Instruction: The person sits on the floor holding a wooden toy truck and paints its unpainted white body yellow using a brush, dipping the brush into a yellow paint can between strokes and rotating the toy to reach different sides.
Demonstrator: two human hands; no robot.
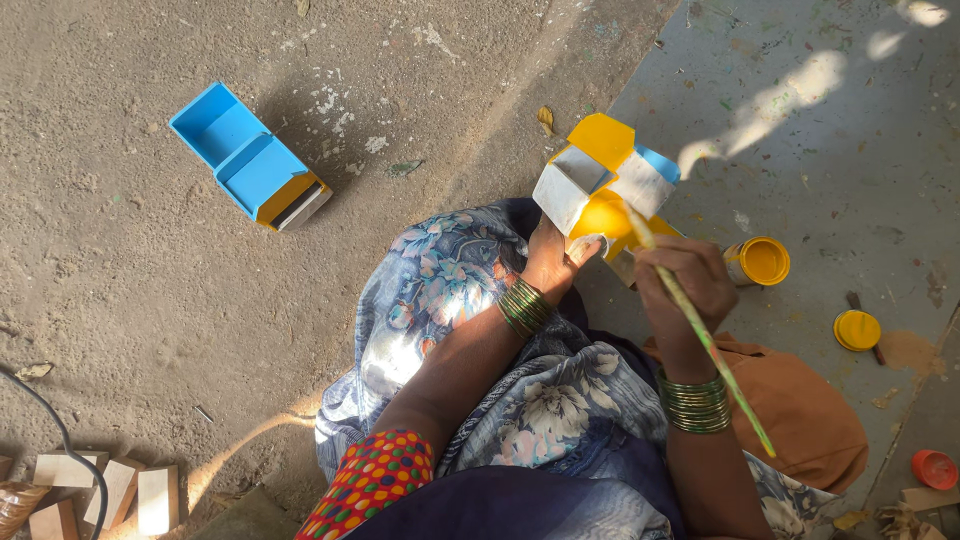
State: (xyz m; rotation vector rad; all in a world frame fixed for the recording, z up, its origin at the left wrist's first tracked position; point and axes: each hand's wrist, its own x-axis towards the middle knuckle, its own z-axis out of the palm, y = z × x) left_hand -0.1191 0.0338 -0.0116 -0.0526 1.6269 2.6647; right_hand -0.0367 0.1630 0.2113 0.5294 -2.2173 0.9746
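My left hand [552, 262] grips a small wooden toy truck [600, 185] from below, holding it up over my knee. The truck is partly white, partly painted yellow, with a blue patch at its far side. In my right hand [690, 285] is a long thin paintbrush [700, 330], its yellow-tipped end touching the truck's yellow side. Green bangles circle both wrists. An open tin of yellow paint [760, 261] stands on the floor just right of my right hand.
A finished blue toy truck [250, 158] lies on the sandy ground at upper left. A yellow lid [857, 330], an orange cap [934, 468] and a brown cloth [800, 410] are at right. Bare wooden blocks [110, 492] sit at lower left.
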